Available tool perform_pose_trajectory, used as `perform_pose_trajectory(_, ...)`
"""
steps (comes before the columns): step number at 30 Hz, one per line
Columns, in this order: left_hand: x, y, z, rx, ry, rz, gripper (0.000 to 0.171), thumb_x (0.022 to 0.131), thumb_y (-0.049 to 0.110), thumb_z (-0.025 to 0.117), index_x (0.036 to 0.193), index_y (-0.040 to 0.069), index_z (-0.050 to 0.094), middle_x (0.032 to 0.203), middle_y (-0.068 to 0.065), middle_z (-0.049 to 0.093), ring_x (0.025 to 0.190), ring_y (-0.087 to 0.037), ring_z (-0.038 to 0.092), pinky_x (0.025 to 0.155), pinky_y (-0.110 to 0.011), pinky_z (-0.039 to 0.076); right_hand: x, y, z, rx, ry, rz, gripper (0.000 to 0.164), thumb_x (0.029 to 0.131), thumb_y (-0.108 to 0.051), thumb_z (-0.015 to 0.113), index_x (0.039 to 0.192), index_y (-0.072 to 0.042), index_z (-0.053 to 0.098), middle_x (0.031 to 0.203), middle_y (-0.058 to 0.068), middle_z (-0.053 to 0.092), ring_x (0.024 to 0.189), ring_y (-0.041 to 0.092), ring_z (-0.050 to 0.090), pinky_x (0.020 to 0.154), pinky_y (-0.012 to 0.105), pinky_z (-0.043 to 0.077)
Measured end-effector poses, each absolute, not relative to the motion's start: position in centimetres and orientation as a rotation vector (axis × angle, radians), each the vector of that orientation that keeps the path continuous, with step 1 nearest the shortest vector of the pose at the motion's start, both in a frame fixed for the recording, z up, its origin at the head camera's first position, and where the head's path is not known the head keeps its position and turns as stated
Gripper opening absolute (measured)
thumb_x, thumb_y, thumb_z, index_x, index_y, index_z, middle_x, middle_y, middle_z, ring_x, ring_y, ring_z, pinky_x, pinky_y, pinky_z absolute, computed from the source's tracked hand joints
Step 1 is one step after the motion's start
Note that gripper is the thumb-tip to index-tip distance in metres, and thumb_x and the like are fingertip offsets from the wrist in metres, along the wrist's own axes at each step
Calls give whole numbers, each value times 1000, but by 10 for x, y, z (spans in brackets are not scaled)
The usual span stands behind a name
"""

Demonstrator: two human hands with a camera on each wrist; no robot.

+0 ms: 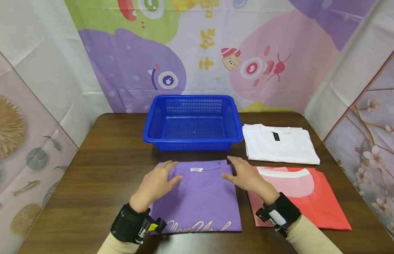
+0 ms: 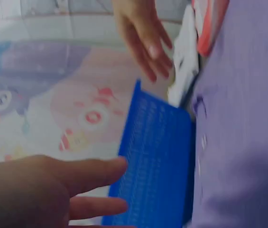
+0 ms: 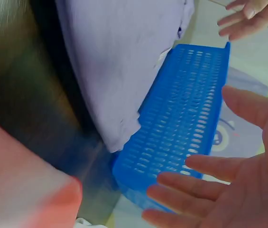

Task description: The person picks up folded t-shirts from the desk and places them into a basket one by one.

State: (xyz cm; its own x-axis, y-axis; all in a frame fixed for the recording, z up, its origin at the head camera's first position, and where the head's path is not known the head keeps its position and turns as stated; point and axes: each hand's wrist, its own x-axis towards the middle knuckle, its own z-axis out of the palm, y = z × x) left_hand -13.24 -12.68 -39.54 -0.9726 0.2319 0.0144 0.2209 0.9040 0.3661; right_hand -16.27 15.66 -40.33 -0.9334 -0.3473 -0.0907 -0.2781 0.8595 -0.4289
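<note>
A folded purple T-shirt (image 1: 197, 197) lies flat at the front middle of the table, its collar label toward the blue basket. Over its far left corner hovers my left hand (image 1: 157, 181), fingers extended and holding nothing. My right hand (image 1: 248, 174) is above the far right corner, fingers spread and also holding nothing. Both wrist views show the hands apart from the cloth: the left hand (image 2: 91, 185) and the right hand (image 3: 219, 185) have straight fingers, with the purple shirt (image 3: 115, 52) below them. Just behind the shirt stands the blue plastic basket (image 1: 193, 140), with nothing inside.
To the right lie a folded white T-shirt (image 1: 279, 148) and, nearer, a folded red and pink T-shirt (image 1: 324, 201). The wooden table (image 1: 98, 183) extends to the left. A printed cartoon curtain (image 1: 203, 42) hangs behind the table, with patterned cloths at both sides.
</note>
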Motion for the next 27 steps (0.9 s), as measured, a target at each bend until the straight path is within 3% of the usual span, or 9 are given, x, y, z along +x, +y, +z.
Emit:
perform_pose_trajectory(10, -181, -172, -419, 371, 2782, 624, 60, 88, 23, 68, 134, -10, 47, 136, -31, 52, 129, -44, 48, 108, -52, 39, -211, 157, -427, -603, 2709, -605, 75, 80, -21, 77, 137, 12, 42, 139, 32, 49, 131, 44, 46, 110, 50, 39)
perform_pose_trajectory(20, -199, -179, -450, 395, 2772, 753, 58, 83, 13, 71, 132, -8, 50, 131, -27, 58, 125, -41, 54, 107, -51, 41, -222, 146, -443, -590, 2660, -623, 75, 72, -10, 80, 135, 9, 46, 137, 28, 52, 130, 40, 49, 110, 48, 40)
perform_pose_trajectory(27, -206, -175, -452, 443, 2835, 778, 53, 75, 7, 77, 121, -10, 58, 115, -26, 64, 110, -38, 61, 99, -49, 46, -229, 138, -444, -557, 2720, -538, 76, 63, -11, 86, 128, 11, 52, 127, 29, 56, 123, 45, 50, 107, 48, 42)
